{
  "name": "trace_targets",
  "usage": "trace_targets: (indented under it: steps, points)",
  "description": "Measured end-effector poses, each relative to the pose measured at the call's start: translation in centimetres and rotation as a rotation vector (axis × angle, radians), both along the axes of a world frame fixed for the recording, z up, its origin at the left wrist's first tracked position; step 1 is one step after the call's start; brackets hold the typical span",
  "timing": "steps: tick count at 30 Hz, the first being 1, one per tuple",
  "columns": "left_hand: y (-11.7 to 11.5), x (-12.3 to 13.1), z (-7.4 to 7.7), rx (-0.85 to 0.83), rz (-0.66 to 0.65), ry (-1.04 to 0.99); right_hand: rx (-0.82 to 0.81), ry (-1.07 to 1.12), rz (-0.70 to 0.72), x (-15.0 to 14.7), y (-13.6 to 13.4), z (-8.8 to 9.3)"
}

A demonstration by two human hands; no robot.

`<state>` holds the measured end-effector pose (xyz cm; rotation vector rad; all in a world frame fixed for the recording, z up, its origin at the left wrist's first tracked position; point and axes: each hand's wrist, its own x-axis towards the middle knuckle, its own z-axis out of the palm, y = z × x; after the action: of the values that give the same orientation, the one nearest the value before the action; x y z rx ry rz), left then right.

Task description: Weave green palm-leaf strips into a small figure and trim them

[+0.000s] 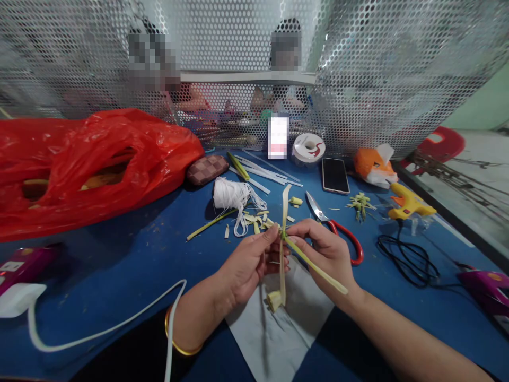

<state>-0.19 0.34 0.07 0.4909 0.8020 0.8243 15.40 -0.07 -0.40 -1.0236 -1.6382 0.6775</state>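
Note:
My left hand (pixel 246 262) and my right hand (pixel 324 249) meet over the blue table (pixel 119 265), both pinching pale green leaf strips (pixel 283 249) where they cross. One strip runs upright and curls at its lower end; the other slants down to the right past my right wrist. A grey sheet (pixel 278 329) lies under the hands. Red-handled scissors (pixel 338 228) rest just behind my right hand. A bundle of white string (pixel 233 196) and leaf offcuts (pixel 258 220) lie beyond my left hand.
A big red plastic bag (pixel 87 164) fills the left. A phone (pixel 335 175), tape roll (pixel 308 148), fox figure (pixel 374 165), yellow glue gun (pixel 407 204) with black cord (pixel 405 257) sit at right. A white cable (pixel 99 331) crosses front left. People sit behind the perforated screen (pixel 377 79).

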Motion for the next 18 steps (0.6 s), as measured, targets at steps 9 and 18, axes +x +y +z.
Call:
trace_targets:
  steps: [9, 18]
  points:
    - [0.2, 0.0, 0.7, 0.045, 0.206, 0.110, 0.202, -0.197, -0.085, 0.6, 0.4, 0.2]
    - [0.1, 0.0, 0.8, 0.108, 0.232, 0.131, 0.627, -0.533, 0.095, 1.3, 0.1, 0.5]
